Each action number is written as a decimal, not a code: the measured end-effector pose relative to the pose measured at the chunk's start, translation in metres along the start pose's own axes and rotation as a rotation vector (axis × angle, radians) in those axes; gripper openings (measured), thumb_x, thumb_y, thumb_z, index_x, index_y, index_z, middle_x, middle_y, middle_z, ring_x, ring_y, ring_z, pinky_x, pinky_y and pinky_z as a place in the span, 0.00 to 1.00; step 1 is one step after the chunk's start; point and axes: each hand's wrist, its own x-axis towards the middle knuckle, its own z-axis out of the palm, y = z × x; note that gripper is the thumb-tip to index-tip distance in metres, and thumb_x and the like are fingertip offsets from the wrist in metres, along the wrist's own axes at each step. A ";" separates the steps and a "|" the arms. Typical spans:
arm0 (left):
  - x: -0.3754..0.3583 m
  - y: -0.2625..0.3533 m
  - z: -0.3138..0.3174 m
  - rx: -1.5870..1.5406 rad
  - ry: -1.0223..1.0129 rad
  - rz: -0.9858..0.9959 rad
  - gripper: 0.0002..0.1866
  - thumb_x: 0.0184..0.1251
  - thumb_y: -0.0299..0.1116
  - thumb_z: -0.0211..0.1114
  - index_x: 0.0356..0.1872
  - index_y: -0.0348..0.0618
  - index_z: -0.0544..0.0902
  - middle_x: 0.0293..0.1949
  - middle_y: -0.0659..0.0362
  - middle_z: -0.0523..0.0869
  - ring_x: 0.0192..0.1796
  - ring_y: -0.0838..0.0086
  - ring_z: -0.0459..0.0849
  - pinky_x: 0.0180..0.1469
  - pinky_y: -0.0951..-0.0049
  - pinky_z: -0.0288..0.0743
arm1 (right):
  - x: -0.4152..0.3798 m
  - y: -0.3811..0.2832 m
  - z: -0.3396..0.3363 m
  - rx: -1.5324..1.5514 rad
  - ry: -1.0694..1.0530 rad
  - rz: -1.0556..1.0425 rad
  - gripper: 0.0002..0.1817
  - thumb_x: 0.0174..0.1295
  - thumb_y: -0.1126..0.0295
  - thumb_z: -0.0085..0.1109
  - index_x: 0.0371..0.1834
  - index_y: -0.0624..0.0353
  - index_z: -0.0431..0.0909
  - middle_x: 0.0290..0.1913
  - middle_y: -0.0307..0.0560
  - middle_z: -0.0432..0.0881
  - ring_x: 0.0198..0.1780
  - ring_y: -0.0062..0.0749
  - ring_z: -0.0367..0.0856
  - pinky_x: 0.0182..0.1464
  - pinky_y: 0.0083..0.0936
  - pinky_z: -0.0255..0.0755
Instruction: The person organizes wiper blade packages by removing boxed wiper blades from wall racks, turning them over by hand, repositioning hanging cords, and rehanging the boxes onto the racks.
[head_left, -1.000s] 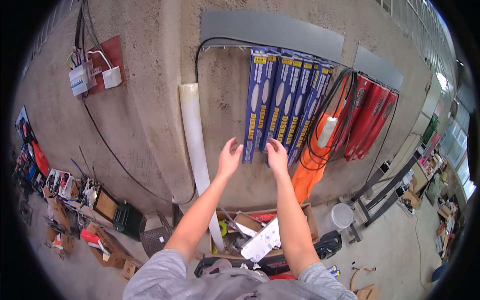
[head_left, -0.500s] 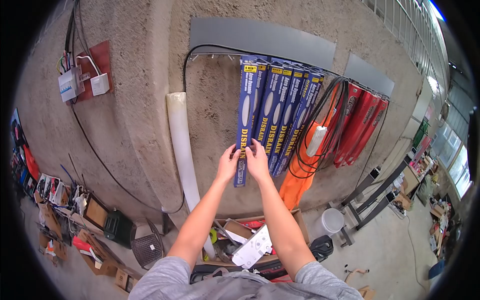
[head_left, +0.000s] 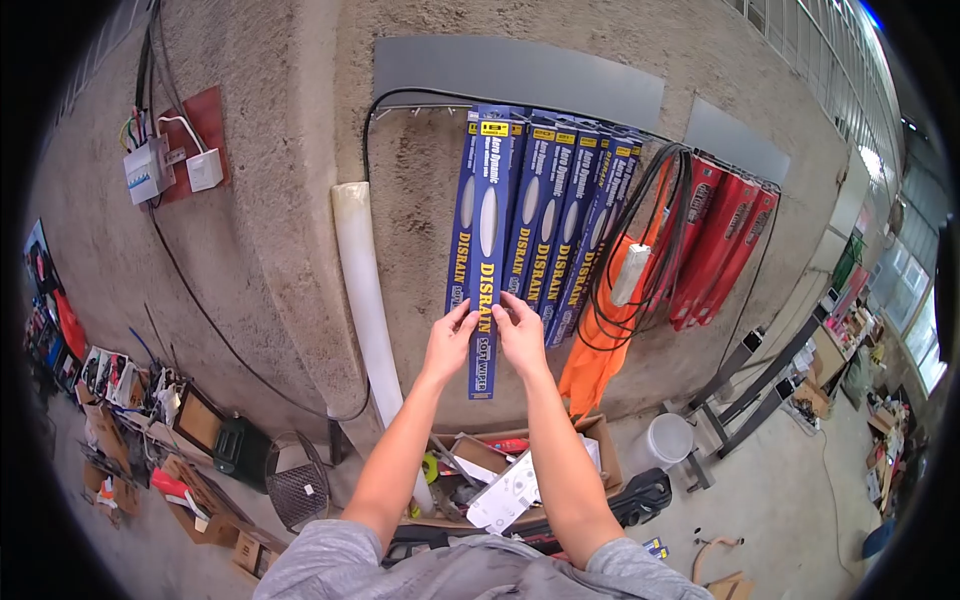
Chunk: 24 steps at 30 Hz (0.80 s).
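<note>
A long blue wiper blade box (head_left: 487, 255) with yellow DISRAIN lettering stands upright in front of the hanging row. My left hand (head_left: 452, 340) pinches its left edge below the middle, and my right hand (head_left: 520, 335) closes on the right edge at about the same height. The box's lower end reaches down between my wrists. Behind it, several more blue wiper boxes (head_left: 540, 215) hang on hooks below a grey metal strip (head_left: 520, 70); one shows just left of the held box. Whether the held box's top is still on its hook cannot be seen clearly.
To the right hang an orange cloth (head_left: 597, 365), coiled black cable (head_left: 655, 200) and red boxes (head_left: 715, 250). A white tube (head_left: 362, 280) leans on the wall at left. Below stand a cardboard box of oddments (head_left: 605, 450) and a white bucket (head_left: 668, 440).
The held box has come toward me and lower in view, with both hands on it. Another blue box now shows to its left.
</note>
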 end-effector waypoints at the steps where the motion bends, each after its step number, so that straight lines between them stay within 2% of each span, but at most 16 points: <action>1: -0.002 -0.001 0.001 -0.043 -0.018 0.003 0.25 0.81 0.33 0.61 0.72 0.31 0.73 0.57 0.56 0.87 0.55 0.78 0.84 0.57 0.75 0.80 | -0.004 -0.004 -0.002 -0.015 0.007 -0.016 0.21 0.71 0.68 0.64 0.64 0.67 0.80 0.54 0.52 0.88 0.51 0.33 0.88 0.56 0.28 0.79; 5: -0.008 0.005 0.004 0.038 -0.007 0.008 0.24 0.81 0.32 0.61 0.72 0.31 0.73 0.57 0.56 0.87 0.55 0.78 0.84 0.58 0.75 0.80 | -0.008 -0.005 -0.005 0.022 0.002 -0.024 0.21 0.71 0.68 0.63 0.64 0.67 0.80 0.54 0.53 0.88 0.51 0.32 0.88 0.56 0.27 0.79; 6: -0.007 0.001 0.005 0.017 0.018 0.043 0.24 0.80 0.33 0.63 0.70 0.30 0.75 0.54 0.55 0.88 0.53 0.78 0.85 0.56 0.76 0.80 | -0.008 -0.005 -0.005 0.026 0.002 -0.024 0.21 0.71 0.68 0.63 0.64 0.67 0.80 0.54 0.53 0.88 0.51 0.32 0.88 0.56 0.27 0.79; 8: -0.009 0.002 0.008 -0.002 0.036 0.076 0.24 0.79 0.35 0.65 0.69 0.30 0.77 0.50 0.55 0.90 0.50 0.79 0.85 0.54 0.76 0.80 | -0.010 -0.006 -0.007 -0.025 -0.002 -0.103 0.21 0.74 0.70 0.62 0.66 0.68 0.78 0.49 0.46 0.88 0.45 0.21 0.84 0.45 0.20 0.79; 10: -0.011 0.007 0.008 -0.030 0.034 0.077 0.25 0.78 0.35 0.65 0.69 0.30 0.77 0.50 0.55 0.90 0.50 0.78 0.85 0.55 0.76 0.79 | -0.010 -0.006 -0.007 -0.039 0.007 -0.131 0.21 0.74 0.70 0.62 0.66 0.68 0.78 0.49 0.46 0.88 0.45 0.22 0.84 0.45 0.20 0.79; 12: -0.012 0.013 0.007 0.007 0.034 0.090 0.25 0.78 0.35 0.65 0.69 0.30 0.77 0.50 0.55 0.90 0.51 0.78 0.85 0.55 0.75 0.79 | -0.013 -0.013 -0.008 0.003 0.006 -0.085 0.21 0.71 0.69 0.64 0.63 0.68 0.80 0.52 0.54 0.88 0.51 0.33 0.88 0.55 0.27 0.79; 19: -0.024 0.038 0.010 -0.020 -0.007 0.082 0.23 0.79 0.35 0.64 0.68 0.30 0.78 0.53 0.55 0.89 0.53 0.78 0.85 0.58 0.75 0.79 | -0.026 -0.032 -0.012 0.065 0.014 -0.080 0.21 0.70 0.68 0.65 0.62 0.69 0.81 0.49 0.52 0.89 0.47 0.30 0.88 0.52 0.26 0.80; 24: -0.027 0.045 0.014 -0.026 -0.067 0.080 0.25 0.78 0.36 0.66 0.68 0.29 0.78 0.55 0.55 0.89 0.55 0.78 0.84 0.59 0.76 0.78 | -0.034 -0.045 -0.023 0.252 -0.006 -0.008 0.22 0.71 0.70 0.66 0.64 0.71 0.79 0.48 0.51 0.89 0.46 0.25 0.86 0.50 0.23 0.80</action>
